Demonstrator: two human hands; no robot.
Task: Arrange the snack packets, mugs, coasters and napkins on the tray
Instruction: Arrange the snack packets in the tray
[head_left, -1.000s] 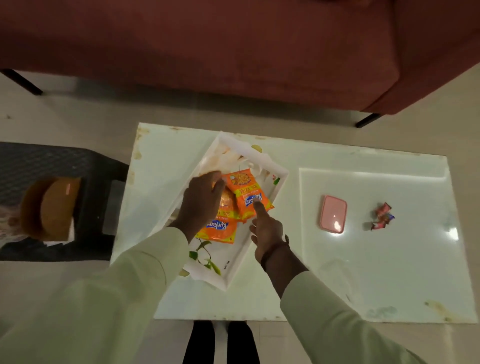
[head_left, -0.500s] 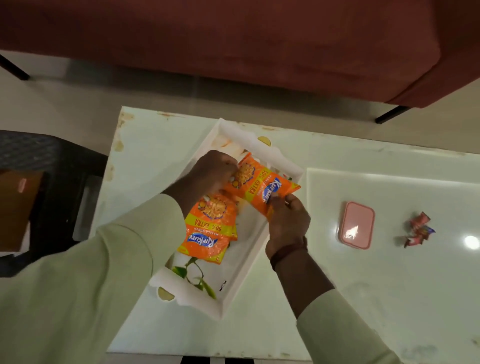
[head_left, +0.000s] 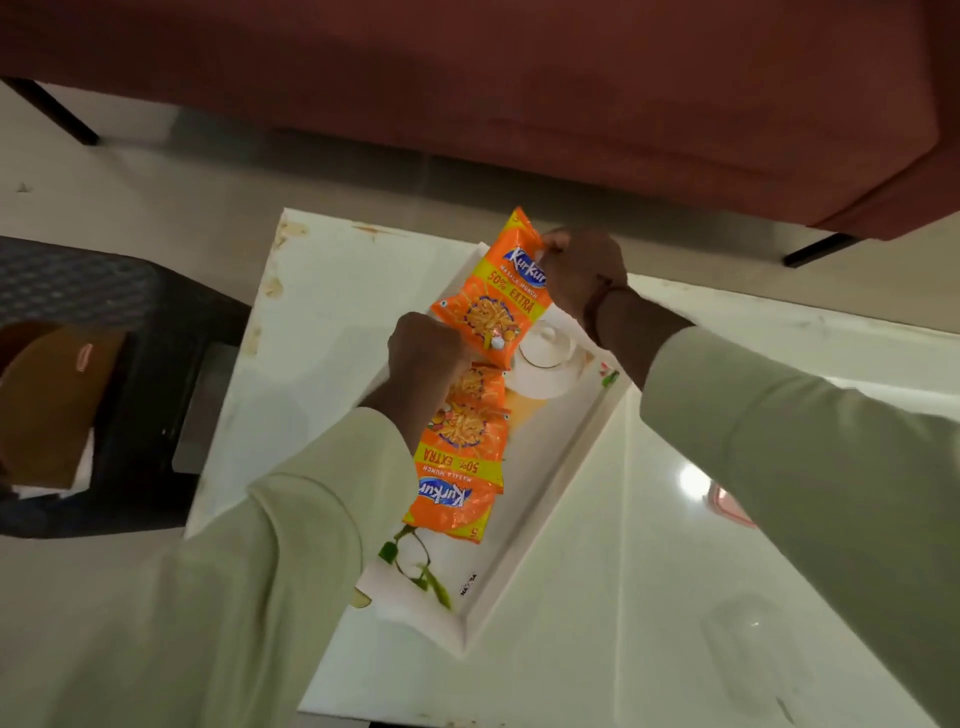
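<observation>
A white tray (head_left: 540, 525) with a leaf print lies diagonally on the white table (head_left: 649, 597). My right hand (head_left: 582, 275) pinches the top corner of an orange snack packet (head_left: 493, 296) and holds it upright over the tray's far end. My left hand (head_left: 426, 348) is closed in a fist at that packet's lower left edge and seems to grip it. More orange packets (head_left: 462, 467) lie overlapped along the tray's left side. A white mug (head_left: 545, 364) sits in the tray just right of them, partly hidden by the raised packet.
A pink box (head_left: 727, 506) on the table shows only as a sliver behind my right sleeve. A red sofa (head_left: 519, 78) runs along the far side. A dark chair (head_left: 130, 322) with a brown object (head_left: 52, 405) stands to the left.
The packet held between both hands has been raised and turned upright over the tray's far end. My right hand moved up and away with it, uncovering the mug. The view has shifted closer.
</observation>
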